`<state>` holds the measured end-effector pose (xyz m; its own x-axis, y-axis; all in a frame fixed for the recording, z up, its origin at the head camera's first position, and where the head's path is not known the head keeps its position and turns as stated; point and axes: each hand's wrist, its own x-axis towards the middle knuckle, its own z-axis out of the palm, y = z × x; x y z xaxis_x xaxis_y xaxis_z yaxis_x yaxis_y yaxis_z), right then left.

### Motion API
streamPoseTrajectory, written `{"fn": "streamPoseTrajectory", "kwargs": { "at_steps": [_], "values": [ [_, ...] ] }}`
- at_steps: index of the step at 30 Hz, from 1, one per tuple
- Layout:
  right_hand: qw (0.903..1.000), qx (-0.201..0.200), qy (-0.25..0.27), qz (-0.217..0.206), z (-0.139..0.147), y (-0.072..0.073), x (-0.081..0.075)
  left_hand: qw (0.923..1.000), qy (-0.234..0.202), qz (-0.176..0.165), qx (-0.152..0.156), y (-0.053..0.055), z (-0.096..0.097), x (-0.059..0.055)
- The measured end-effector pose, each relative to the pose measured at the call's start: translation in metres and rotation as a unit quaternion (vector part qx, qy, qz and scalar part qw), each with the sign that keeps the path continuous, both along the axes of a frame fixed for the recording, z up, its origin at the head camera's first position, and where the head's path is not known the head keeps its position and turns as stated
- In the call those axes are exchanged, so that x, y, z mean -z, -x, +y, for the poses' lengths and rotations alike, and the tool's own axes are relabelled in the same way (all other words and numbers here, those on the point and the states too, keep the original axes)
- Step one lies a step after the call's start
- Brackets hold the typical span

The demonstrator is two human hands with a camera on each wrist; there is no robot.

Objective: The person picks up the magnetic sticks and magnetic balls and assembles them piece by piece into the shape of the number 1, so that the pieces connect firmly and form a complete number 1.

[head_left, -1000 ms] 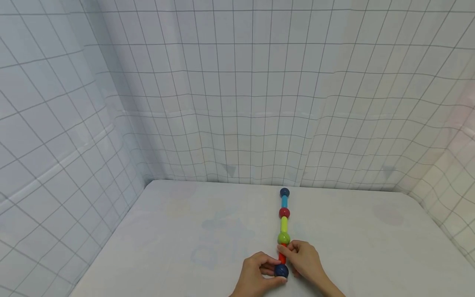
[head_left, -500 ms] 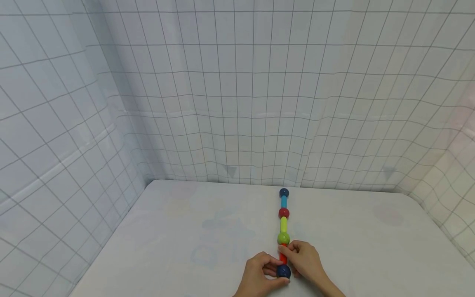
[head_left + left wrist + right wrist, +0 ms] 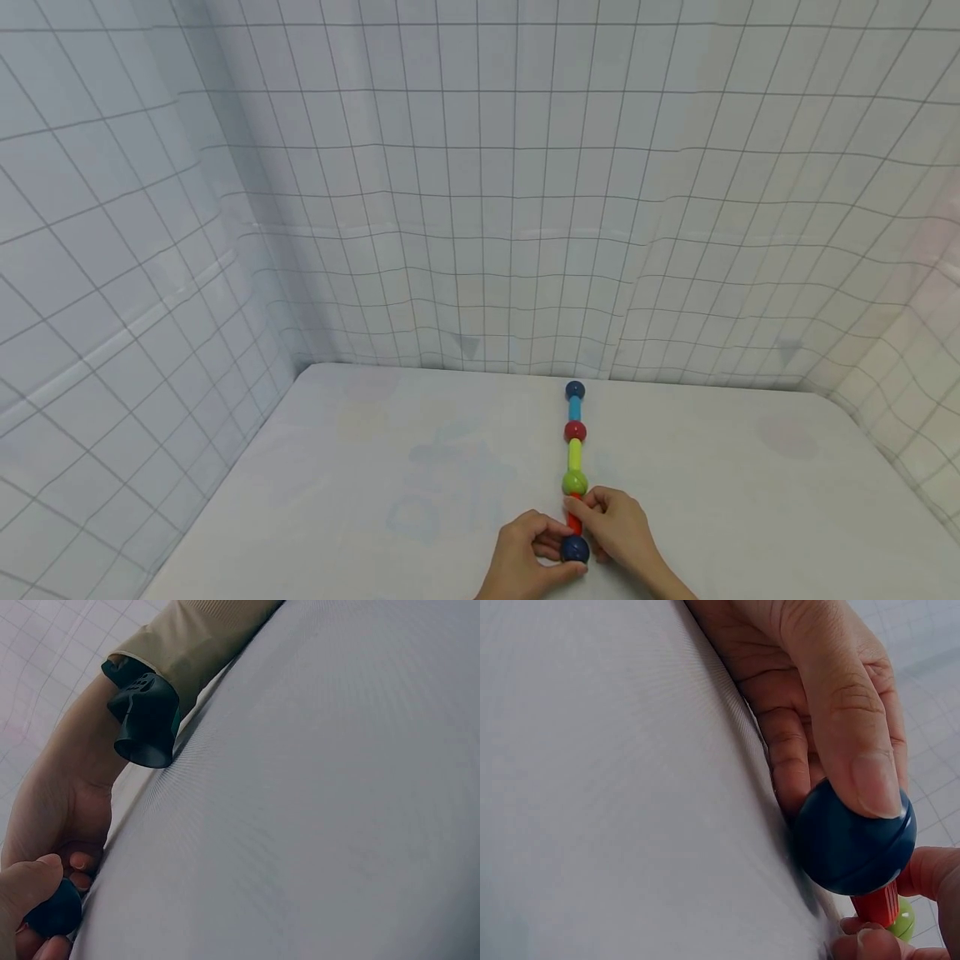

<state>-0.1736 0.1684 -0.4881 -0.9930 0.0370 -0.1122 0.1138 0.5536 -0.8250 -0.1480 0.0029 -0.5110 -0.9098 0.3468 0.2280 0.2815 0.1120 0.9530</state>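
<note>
A straight chain of balls and rods lies on the white table (image 3: 360,483). At its near end is a navy ball (image 3: 575,549), which my left hand (image 3: 521,554) holds between thumb and fingers. My right hand (image 3: 618,525) pinches the red rod (image 3: 574,525) just beyond it. In the right wrist view the ridged red rod (image 3: 876,906) meets the navy ball (image 3: 855,844); how deeply it sits is hidden. Farther along come a lime green ball (image 3: 575,482), a yellow-green rod (image 3: 574,454), a red ball (image 3: 575,431), a light blue rod (image 3: 574,408) and another navy ball (image 3: 575,390).
A white curtain with a dark grid (image 3: 472,208) hangs behind the table and along both sides. The far navy ball lies close to the table's back edge. A dark device (image 3: 146,724) is strapped at the right wrist, below a beige sleeve (image 3: 191,645).
The near navy ball and my left hand have shifted slightly right, more in line with the chain. My right hand keeps its pinch on the red rod, almost still.
</note>
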Motion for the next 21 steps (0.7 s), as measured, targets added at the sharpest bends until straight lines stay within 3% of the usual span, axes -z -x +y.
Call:
{"fn": "streamPoseTrajectory", "kwargs": {
  "at_steps": [8,16,21],
  "values": [
    [0.9999,0.01,-0.005,-0.002,-0.0007,0.0,0.0002,1.0,0.009,0.002,0.0,0.001,0.0006,0.0005],
    [0.9999,0.014,-0.008,-0.002,-0.0005,0.0009,0.0015,0.9992,0.013,0.036,-0.003,0.0018,0.0004,0.0021],
    [0.9999,0.014,-0.005,0.0,0.0002,0.0014,0.0026,0.9991,0.018,0.039,-0.006,0.0018,0.0007,0.0021]
  ]
}}
